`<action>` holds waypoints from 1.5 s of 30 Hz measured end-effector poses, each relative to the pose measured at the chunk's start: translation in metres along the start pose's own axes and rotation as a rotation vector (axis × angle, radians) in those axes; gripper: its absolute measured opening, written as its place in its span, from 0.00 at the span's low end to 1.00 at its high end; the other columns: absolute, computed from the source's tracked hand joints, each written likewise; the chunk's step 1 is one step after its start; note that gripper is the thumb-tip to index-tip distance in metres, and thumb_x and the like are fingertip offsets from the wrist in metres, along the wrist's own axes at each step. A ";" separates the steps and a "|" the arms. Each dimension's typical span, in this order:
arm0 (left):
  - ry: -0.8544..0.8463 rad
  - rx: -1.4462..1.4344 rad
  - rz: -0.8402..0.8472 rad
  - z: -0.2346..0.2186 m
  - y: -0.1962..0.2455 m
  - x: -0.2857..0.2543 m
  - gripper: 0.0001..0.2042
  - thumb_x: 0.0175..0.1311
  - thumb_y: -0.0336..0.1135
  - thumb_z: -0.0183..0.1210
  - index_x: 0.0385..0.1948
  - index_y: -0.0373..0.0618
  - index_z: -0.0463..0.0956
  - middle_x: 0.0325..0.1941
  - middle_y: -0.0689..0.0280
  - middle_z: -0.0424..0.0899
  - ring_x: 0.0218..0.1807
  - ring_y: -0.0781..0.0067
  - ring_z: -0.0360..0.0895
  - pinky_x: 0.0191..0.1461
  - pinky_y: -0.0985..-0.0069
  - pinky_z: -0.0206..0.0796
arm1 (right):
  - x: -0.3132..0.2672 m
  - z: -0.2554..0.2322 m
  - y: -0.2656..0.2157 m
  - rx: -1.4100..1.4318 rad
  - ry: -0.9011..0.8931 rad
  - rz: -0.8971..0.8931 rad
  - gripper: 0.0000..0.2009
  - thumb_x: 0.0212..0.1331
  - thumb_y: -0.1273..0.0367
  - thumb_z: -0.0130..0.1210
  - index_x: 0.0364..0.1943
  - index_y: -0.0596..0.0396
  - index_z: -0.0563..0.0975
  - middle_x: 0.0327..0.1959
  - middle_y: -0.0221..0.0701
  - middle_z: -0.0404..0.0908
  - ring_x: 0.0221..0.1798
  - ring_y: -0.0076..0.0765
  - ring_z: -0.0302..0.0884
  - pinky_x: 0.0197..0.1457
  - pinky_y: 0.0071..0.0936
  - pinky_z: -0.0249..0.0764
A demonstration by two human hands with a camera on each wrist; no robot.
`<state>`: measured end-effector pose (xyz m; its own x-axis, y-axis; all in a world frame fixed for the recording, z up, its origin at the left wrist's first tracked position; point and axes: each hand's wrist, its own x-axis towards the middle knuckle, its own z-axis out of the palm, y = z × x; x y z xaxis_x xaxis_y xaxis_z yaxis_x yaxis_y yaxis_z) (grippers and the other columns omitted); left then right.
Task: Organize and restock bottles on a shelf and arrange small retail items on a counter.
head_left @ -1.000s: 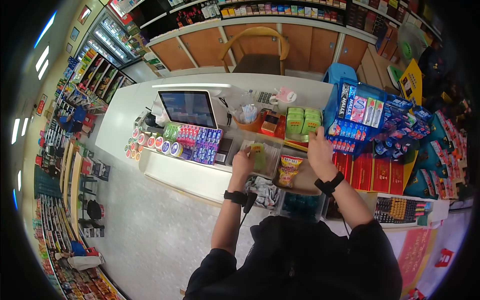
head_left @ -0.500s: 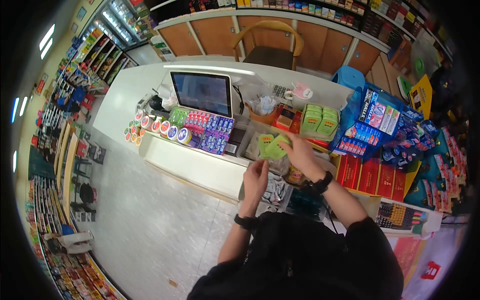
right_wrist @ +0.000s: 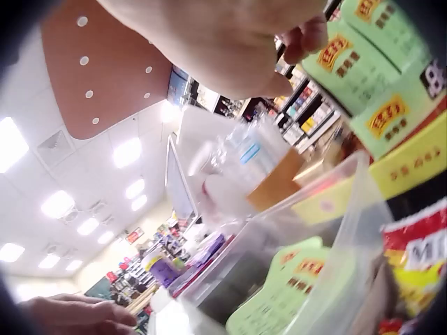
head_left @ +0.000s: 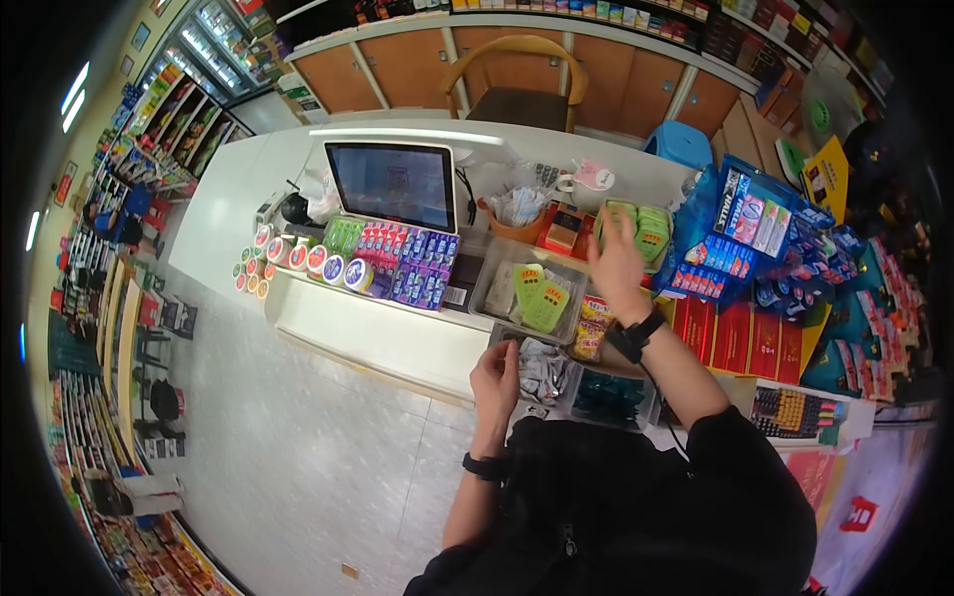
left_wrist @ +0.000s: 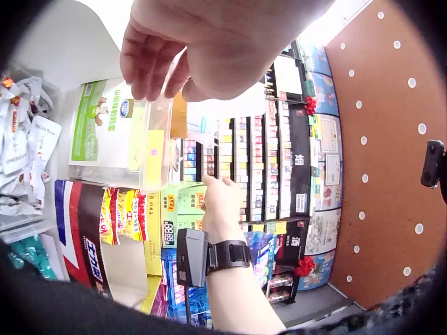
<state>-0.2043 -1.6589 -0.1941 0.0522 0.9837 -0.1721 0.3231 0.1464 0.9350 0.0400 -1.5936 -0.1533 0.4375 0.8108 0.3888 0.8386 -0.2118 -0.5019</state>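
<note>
My right hand [head_left: 618, 263] is over the near left side of the display box of green packets [head_left: 652, 230], fingers extended. Its fingertips overlap the packets in the right wrist view. Two loose green packets [head_left: 545, 306] lie flat, partly overlapping, in a clear plastic bin [head_left: 525, 331] on the counter. Just in front of that bin, my left hand [head_left: 495, 379] hovers with loosely bent fingers and nothing in them, beside a bin of white sachets [head_left: 545, 370]. Yellow-and-red snack bags [head_left: 593, 326] sit to the right of the clear bin.
A screen [head_left: 391, 186] stands at the left behind rows of small candy packs [head_left: 407, 260] and round tubs [head_left: 356, 273]. On the right are a blue candy rack [head_left: 720, 233] and red boxes [head_left: 730, 343]. Teal packets [head_left: 611, 397] fill a front bin.
My right hand moved from the green box to the clear bin with a green packet, released it there, then returned to the box. My left hand drew back from the bin toward me.
</note>
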 end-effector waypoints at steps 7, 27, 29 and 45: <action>-0.024 -0.012 0.047 0.009 0.001 0.002 0.16 0.69 0.42 0.59 0.42 0.33 0.81 0.29 0.62 0.85 0.29 0.77 0.80 0.34 0.77 0.71 | 0.000 -0.020 0.026 -0.281 -0.081 -0.013 0.26 0.56 0.70 0.61 0.61 0.51 0.73 0.56 0.35 0.71 0.35 0.47 0.82 0.38 0.41 0.80; 0.014 0.014 0.018 0.004 0.000 -0.001 0.17 0.69 0.43 0.59 0.43 0.34 0.82 0.30 0.59 0.86 0.31 0.74 0.81 0.36 0.75 0.72 | 0.011 -0.064 0.015 0.058 0.187 -0.110 0.16 0.52 0.62 0.68 0.45 0.46 0.83 0.46 0.28 0.81 0.35 0.42 0.82 0.39 0.36 0.79; 0.012 -0.020 0.035 0.005 0.000 0.000 0.17 0.69 0.43 0.59 0.43 0.34 0.82 0.29 0.60 0.86 0.31 0.75 0.81 0.35 0.75 0.72 | -0.001 -0.070 -0.011 0.134 0.166 -0.023 0.17 0.51 0.61 0.69 0.45 0.48 0.83 0.41 0.31 0.81 0.34 0.43 0.81 0.37 0.34 0.78; -0.176 0.123 0.094 0.036 0.018 0.001 0.17 0.69 0.43 0.59 0.42 0.35 0.82 0.31 0.55 0.87 0.33 0.66 0.85 0.39 0.71 0.74 | -0.062 -0.028 0.003 0.079 -0.196 0.004 0.23 0.57 0.65 0.60 0.58 0.55 0.76 0.60 0.44 0.75 0.46 0.52 0.82 0.51 0.45 0.77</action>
<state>-0.1640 -1.6592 -0.1889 0.2482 0.9574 -0.1475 0.4212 0.0305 0.9064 0.0250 -1.6598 -0.1569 0.3627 0.9024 0.2326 0.8053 -0.1780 -0.5655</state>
